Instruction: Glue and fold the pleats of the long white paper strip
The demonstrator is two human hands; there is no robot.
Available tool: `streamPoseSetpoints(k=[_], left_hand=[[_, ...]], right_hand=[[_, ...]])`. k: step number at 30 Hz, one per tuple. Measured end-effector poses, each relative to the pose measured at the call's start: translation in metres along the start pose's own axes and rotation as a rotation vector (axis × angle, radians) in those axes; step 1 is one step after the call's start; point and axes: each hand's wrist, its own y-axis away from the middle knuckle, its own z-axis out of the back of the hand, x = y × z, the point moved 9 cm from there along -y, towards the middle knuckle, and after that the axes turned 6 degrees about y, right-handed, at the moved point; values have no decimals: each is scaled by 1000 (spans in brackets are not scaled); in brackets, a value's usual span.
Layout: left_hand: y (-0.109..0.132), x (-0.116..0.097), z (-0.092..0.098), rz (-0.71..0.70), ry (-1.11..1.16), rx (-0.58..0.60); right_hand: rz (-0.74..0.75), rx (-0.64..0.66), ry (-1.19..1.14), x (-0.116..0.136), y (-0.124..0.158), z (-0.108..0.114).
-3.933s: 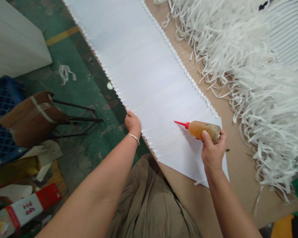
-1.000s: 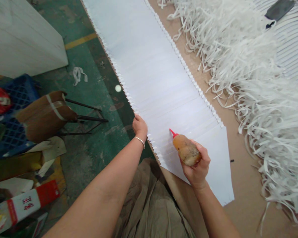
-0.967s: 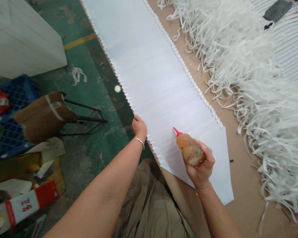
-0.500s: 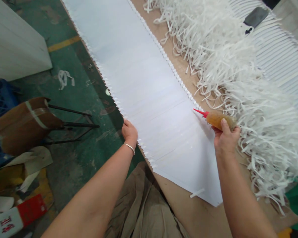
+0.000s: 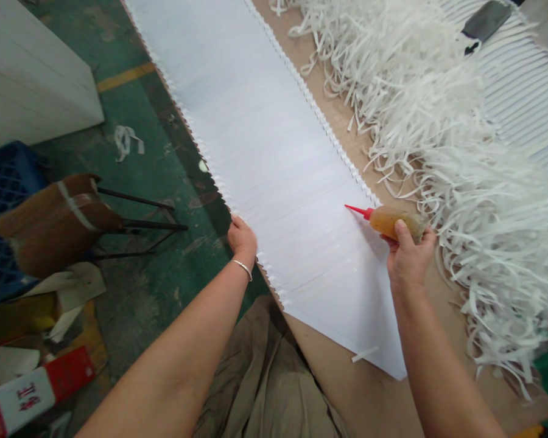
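My right hand (image 5: 408, 252) is wrapped round a glue bottle (image 5: 391, 222) with amber liquid and a long red nozzle. The bottle is tilted nearly flat, its tip pointing left just above a long white sheet (image 5: 274, 152). Both long edges of this sheet carry rows of small white tabs. On the near left edge, my left hand (image 5: 243, 237) has its fingers closed, pinching that edge; the fingertips are partly hidden. A short white strip (image 5: 365, 354) lies across the sheet's lower end.
A heap of white paper strips (image 5: 415, 103) runs along the right of the brown table (image 5: 329, 340). Beyond it, a dark phone-like object (image 5: 488, 20) lies on more strips. On the left stand a brown-covered stool (image 5: 59, 225), a blue crate (image 5: 16, 170) and a red-and-white box (image 5: 39, 386).
The glue bottle has moved a little left in my right hand, its tip now farther inside the sheet's right edge. My left hand stays at the left edge, while the view has shifted slightly.
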Motion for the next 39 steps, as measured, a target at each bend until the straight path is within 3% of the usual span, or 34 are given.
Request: streamPoseSetpoints(k=[16, 22, 30, 34, 37, 39], left_hand=[[4, -2, 1, 2, 33, 17], [7, -4, 2, -8, 37, 32], [7, -4, 2, -7, 49, 19], [6, -2, 1, -5, 68, 16], [6, -1, 2, -3, 77, 2], [6, -2, 2, -9, 77, 2]], right_hand=[[36, 134, 218, 0, 104, -25], [58, 231, 312, 5, 143, -45], [349, 321, 452, 21, 188, -73], [512, 359, 401, 35, 187, -70], [645, 360, 338, 48, 167, -56], [700, 276, 357, 57, 144, -41]])
